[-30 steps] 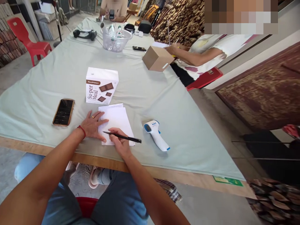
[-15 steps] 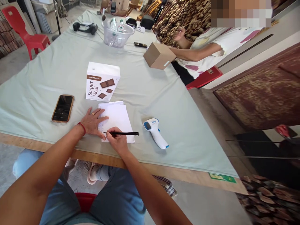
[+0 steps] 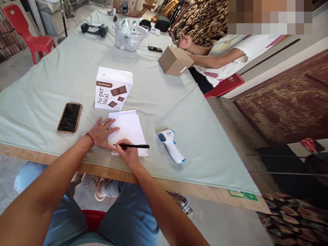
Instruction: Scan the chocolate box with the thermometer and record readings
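A white notebook (image 3: 129, 128) lies open in front of me, with small writing along its left side. Flat across its left edge rests my left hand (image 3: 102, 133), fingers spread, a ring and a red cord bracelet on it. My right hand (image 3: 127, 154) grips a black pen (image 3: 138, 146), whose tip meets the page low on the left, close to my left thumb. Just behind the notebook stands a white box (image 3: 114, 89) printed "Super Meal". To the right is a white and blue infrared thermometer (image 3: 171, 145); to the left, a phone (image 3: 69, 118) lies face up.
A cardboard box (image 3: 176, 60) stands by a person (image 3: 217, 58) seated on the right. Farther back are a clear basket (image 3: 130, 37) of bottles, a black headset-like device (image 3: 94, 30) and dark cases. Another person's hands hold a device at the far end. The table's wooden edge (image 3: 107, 172) is near me.
The pen has tilted slightly in my right hand while its tip stays near the same spot. The seated person's raised hand has moved and shows a thin object. The view has shifted a little.
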{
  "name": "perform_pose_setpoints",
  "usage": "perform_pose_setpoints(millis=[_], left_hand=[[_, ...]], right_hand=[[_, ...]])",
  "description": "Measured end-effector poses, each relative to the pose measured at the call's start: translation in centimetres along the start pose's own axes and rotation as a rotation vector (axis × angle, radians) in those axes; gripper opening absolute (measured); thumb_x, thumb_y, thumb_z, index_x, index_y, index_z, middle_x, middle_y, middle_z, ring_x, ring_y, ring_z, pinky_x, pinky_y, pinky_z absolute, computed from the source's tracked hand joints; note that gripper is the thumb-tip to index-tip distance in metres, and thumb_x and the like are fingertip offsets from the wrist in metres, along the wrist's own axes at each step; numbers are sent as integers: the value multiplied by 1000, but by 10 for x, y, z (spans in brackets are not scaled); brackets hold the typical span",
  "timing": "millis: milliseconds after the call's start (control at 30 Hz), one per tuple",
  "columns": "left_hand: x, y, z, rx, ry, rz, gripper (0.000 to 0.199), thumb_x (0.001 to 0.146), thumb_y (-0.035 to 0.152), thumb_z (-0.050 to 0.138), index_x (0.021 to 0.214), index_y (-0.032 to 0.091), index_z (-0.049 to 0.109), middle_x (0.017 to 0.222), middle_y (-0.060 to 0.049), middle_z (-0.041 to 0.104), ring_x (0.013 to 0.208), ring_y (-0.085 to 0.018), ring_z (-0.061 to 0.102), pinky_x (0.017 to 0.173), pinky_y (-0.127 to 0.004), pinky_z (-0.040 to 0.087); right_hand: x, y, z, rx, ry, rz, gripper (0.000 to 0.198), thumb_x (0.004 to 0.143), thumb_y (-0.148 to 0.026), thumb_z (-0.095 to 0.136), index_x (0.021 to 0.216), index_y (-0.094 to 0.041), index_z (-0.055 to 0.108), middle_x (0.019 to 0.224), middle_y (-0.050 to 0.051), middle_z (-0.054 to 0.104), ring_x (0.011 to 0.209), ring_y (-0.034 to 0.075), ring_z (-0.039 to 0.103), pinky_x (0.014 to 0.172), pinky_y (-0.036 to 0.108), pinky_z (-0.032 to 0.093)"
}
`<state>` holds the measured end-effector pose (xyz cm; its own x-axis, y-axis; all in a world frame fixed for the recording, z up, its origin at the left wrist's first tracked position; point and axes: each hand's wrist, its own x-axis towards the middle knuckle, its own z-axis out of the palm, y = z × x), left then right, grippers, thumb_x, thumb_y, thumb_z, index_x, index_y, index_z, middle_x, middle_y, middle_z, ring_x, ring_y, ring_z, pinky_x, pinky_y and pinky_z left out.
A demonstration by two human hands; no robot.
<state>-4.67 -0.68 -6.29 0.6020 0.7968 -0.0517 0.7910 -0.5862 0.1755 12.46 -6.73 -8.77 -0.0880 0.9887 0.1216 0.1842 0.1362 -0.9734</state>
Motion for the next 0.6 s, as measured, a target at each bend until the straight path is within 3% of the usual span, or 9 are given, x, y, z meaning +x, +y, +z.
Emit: perform_pose_setpoints(millis=[600], left_hand=[[-1, 1, -2, 8, 4, 1, 101, 60, 67, 73, 145, 21, 43, 158, -19, 25, 145, -40, 22, 115, -62, 10]], right_hand=[[0, 5, 0, 5, -28, 0, 6, 68, -29, 55, 66, -23, 57, 56, -3, 59, 54, 15, 58, 52, 27, 47]])
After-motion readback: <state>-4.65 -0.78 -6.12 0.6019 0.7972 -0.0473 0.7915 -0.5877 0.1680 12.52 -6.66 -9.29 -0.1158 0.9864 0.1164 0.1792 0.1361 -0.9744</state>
